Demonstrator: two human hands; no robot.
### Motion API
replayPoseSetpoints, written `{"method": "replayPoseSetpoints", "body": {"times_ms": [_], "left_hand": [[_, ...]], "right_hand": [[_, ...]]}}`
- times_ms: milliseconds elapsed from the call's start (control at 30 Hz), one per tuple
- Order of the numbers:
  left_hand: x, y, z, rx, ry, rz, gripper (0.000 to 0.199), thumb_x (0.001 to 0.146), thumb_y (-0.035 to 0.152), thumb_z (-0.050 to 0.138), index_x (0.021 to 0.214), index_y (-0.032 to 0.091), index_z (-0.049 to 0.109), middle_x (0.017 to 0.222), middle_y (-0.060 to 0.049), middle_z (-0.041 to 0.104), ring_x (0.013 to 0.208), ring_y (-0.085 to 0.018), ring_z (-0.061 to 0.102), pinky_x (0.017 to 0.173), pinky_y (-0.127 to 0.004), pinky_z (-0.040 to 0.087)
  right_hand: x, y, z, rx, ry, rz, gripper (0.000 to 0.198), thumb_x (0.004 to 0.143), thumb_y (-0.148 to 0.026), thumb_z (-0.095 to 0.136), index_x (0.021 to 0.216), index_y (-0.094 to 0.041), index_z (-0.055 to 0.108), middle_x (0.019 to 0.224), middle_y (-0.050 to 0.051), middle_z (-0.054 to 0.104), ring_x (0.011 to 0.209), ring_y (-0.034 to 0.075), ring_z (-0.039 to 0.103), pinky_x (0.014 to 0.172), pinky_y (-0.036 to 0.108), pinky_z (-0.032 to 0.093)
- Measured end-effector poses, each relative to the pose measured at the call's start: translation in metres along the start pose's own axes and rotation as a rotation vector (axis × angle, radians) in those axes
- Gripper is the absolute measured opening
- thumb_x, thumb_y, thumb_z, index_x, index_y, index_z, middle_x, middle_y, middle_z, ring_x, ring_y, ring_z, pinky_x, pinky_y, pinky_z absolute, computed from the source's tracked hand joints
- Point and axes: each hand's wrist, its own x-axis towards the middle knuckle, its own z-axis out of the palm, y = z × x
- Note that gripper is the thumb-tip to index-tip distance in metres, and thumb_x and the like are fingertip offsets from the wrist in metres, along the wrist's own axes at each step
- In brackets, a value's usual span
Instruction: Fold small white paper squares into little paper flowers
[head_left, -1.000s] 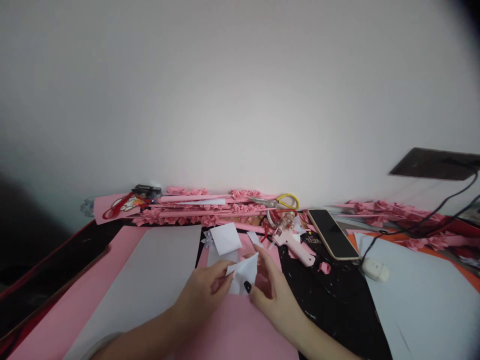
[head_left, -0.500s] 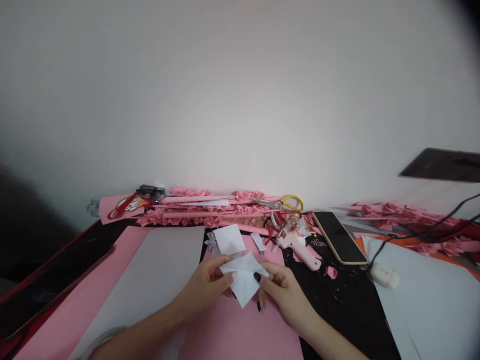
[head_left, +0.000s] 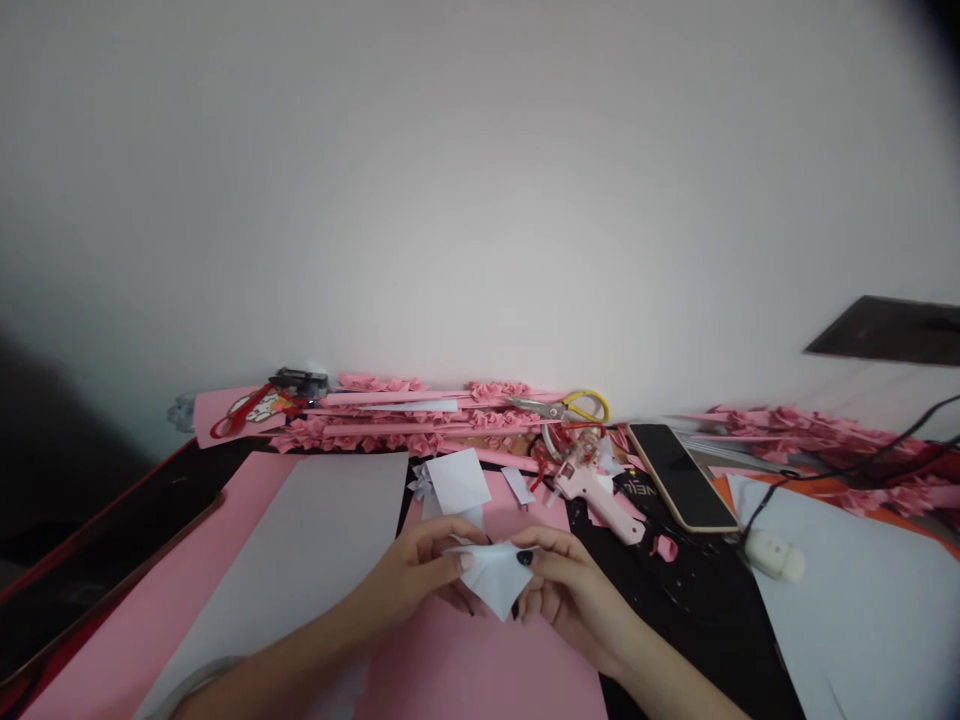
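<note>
Between my two hands is a small piece of white paper [head_left: 496, 582], creased and partly folded, with one corner pointing down toward me. My left hand [head_left: 431, 565] pinches its left side between thumb and fingers. On the right side, my right hand [head_left: 561, 580], with dark nail polish, grips it the same way. Both hands are held over a pink sheet [head_left: 484, 665]. Just beyond them lie a white paper square [head_left: 459, 480] and a smaller white strip [head_left: 517, 485]. A pale folded paper flower [head_left: 421, 482] sits beside the square.
A pink glue gun [head_left: 600, 500], a phone [head_left: 681, 475] and yellow-handled scissors [head_left: 566, 406] lie beyond my right hand. Pink paper flower stems [head_left: 420, 425] line the wall. Large pale sheets [head_left: 300, 560] lie at left. A white plug-like block [head_left: 776, 555] with a dark cable rests at right.
The white paper was spread as a flat diamond; its upper part is now bent over, leaving a downward triangle. My hands have tilted it and curled their fingers around its edges.
</note>
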Motion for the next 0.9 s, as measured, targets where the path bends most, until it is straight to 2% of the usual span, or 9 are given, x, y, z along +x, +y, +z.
{"method": "replayPoseSetpoints", "body": {"times_ms": [133, 333, 467, 667, 767, 900], "left_hand": [[0.001, -0.001, -0.001, -0.164, -0.008, -0.039, 0.018, 0.073, 0.023, 0.063, 0.089, 0.014, 0.063, 0.061, -0.004, 0.066, 0.052, -0.014, 0.062, 0.053, -0.025, 0.048], [0.003, 0.001, -0.004, -0.36, -0.04, -0.134, 0.013, 0.072, 0.017, 0.062, 0.084, 0.011, 0.067, 0.07, -0.009, 0.071, 0.065, -0.015, 0.067, 0.059, -0.021, 0.047], [0.002, 0.006, -0.004, -0.458, -0.022, -0.167, 0.011, 0.073, 0.017, 0.062, 0.081, 0.013, 0.067, 0.075, -0.008, 0.072, 0.07, -0.016, 0.068, 0.062, -0.021, 0.048], [0.002, 0.009, -0.007, -0.595, 0.045, -0.181, 0.013, 0.072, 0.018, 0.061, 0.08, 0.012, 0.068, 0.077, -0.008, 0.072, 0.071, -0.017, 0.068, 0.063, -0.023, 0.049], [0.002, 0.008, -0.009, -0.597, 0.087, -0.144, 0.014, 0.074, 0.019, 0.062, 0.087, 0.014, 0.067, 0.088, -0.006, 0.072, 0.077, -0.016, 0.067, 0.067, -0.023, 0.05], [0.004, 0.005, -0.009, -0.487, 0.13, -0.074, 0.016, 0.075, 0.016, 0.066, 0.091, 0.019, 0.065, 0.1, -0.003, 0.068, 0.079, -0.012, 0.065, 0.067, -0.019, 0.049]], "right_hand": [[0.0, -0.004, 0.0, 0.081, -0.06, 0.049, 0.015, 0.073, -0.012, 0.055, 0.085, -0.01, 0.064, 0.055, 0.006, 0.067, 0.046, 0.012, 0.063, 0.048, 0.019, 0.045], [-0.002, -0.008, 0.003, 0.145, -0.089, 0.123, 0.016, 0.07, -0.01, 0.052, 0.083, -0.01, 0.062, 0.065, 0.008, 0.069, 0.057, 0.014, 0.065, 0.056, 0.022, 0.047], [-0.003, -0.011, 0.003, 0.195, -0.085, 0.109, 0.018, 0.07, -0.017, 0.054, 0.085, -0.011, 0.062, 0.075, 0.011, 0.07, 0.062, 0.014, 0.066, 0.059, 0.022, 0.047], [0.0, -0.014, -0.001, 0.292, -0.03, 0.062, 0.018, 0.068, -0.022, 0.054, 0.077, -0.011, 0.064, 0.072, 0.01, 0.071, 0.06, 0.014, 0.066, 0.058, 0.021, 0.048], [0.001, -0.015, -0.002, 0.293, 0.019, 0.027, 0.017, 0.069, -0.021, 0.055, 0.079, -0.012, 0.064, 0.074, 0.008, 0.071, 0.061, 0.013, 0.065, 0.059, 0.021, 0.049], [0.001, -0.013, 0.001, 0.144, 0.037, -0.059, 0.024, 0.072, -0.018, 0.061, 0.096, -0.016, 0.061, 0.089, 0.007, 0.068, 0.065, 0.011, 0.064, 0.059, 0.019, 0.048]]}}
